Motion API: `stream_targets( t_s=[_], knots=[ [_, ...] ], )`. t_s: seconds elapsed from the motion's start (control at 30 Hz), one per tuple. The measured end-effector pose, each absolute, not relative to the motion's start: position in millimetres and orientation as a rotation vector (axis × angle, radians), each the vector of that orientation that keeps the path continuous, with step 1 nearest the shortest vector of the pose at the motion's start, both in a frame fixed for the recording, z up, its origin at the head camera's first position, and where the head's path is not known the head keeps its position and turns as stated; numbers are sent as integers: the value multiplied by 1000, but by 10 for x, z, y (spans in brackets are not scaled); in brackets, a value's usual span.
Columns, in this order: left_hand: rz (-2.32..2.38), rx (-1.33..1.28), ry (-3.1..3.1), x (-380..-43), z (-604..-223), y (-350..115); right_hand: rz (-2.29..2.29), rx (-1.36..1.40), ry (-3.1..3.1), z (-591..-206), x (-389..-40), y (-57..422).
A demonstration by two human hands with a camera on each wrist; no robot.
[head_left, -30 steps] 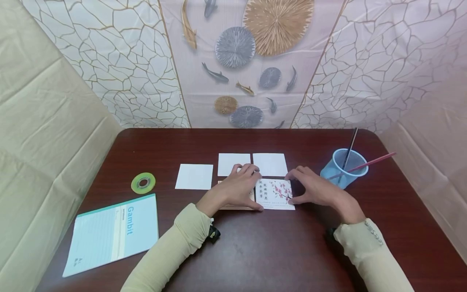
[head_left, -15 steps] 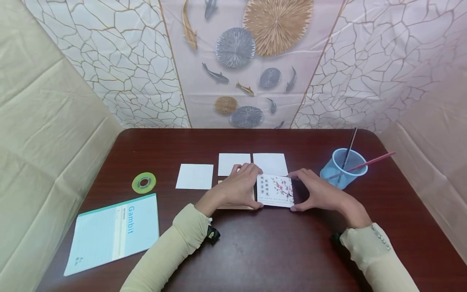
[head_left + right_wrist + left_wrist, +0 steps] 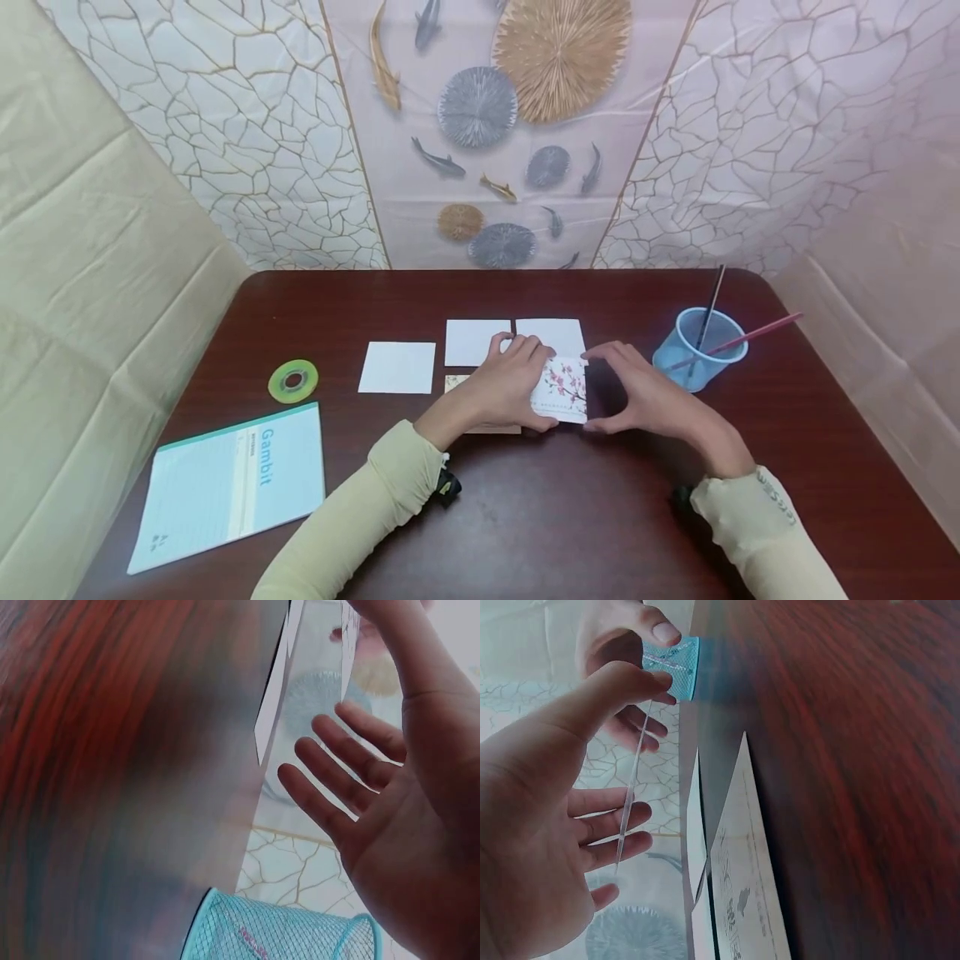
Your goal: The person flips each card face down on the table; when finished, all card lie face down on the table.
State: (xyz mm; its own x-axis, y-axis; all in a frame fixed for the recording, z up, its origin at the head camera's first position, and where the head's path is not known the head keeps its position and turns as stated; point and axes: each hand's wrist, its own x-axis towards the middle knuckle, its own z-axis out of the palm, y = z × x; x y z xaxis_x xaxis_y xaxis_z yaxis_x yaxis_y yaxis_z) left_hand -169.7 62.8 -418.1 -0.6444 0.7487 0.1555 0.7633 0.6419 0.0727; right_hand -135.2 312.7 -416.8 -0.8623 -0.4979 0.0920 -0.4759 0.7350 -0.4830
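A square white card (image 3: 561,387) printed with pink blossoms is lifted off the table, seen edge-on in the left wrist view. My left hand (image 3: 506,387) holds it across its front and back edges, thumb at the near side, covering its left part. My right hand (image 3: 645,392) pinches its right corners between thumb and index finger; the other fingers spread out in the right wrist view. Below the left hand lies a beige printed card (image 3: 742,877), partly hidden. Just behind are two blank white cards, a left one (image 3: 477,342) and a right one (image 3: 551,335).
Another blank white card (image 3: 396,367) lies to the left. Further left are a green roll of tape (image 3: 293,381) and a light blue notebook (image 3: 232,483). At the right stands a blue mesh pen cup (image 3: 693,354) with a black and a red pencil leaning in it.
The blossom card has come up off the table and shifted left, further under my left hand. The right hand has moved from touching its right edge to pinching its corners.
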Motion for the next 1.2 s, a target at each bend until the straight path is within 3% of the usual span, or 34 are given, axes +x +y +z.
stream_targets(
  t_s=[0.7,1.2],
  knots=[
    [-229,-1241,-2665,-1703,-4151,720,-944,-847,2888,-4171,-1343,2997],
    [-1320,-1275,-2621,-1715,-3848,481,-977,-747,2756,-4271,-1333,2975]
  ],
)
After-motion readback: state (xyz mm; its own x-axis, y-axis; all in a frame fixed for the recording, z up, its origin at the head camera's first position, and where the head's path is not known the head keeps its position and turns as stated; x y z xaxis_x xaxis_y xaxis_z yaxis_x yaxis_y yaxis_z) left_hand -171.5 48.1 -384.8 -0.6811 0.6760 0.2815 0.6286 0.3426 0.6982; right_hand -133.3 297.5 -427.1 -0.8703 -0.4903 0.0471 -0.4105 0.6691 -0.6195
